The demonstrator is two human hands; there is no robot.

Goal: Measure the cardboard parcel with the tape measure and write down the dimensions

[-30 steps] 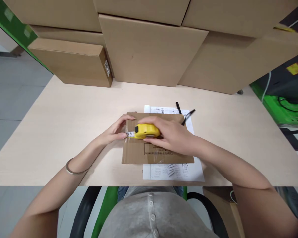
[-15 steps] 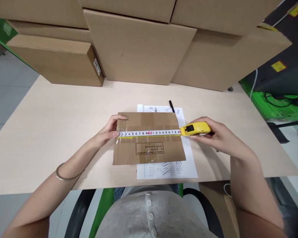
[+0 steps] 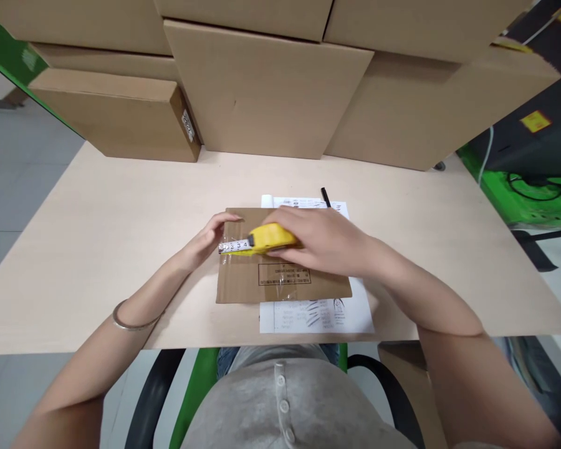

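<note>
A flat brown cardboard parcel (image 3: 262,287) sealed with clear tape lies on the table, on top of a printed white sheet (image 3: 318,315). My right hand (image 3: 322,240) is closed around a yellow tape measure (image 3: 268,238) over the parcel's left half. Only a short stretch of white blade (image 3: 236,246) sticks out to the left. My left hand (image 3: 206,240) pinches the blade's end at the parcel's left edge. A metal bangle sits on my left wrist.
Large cardboard boxes (image 3: 266,93) are stacked along the back of the light wooden table (image 3: 98,237). A black pen (image 3: 325,196) lies behind the sheet. A green frame and cables are at the right; my chair and lap are below the table's front edge.
Half a second ago the tape was stretched across the whole parcel, case at its right edge. My right hand has since brought the case back left, and the blade is mostly retracted.
</note>
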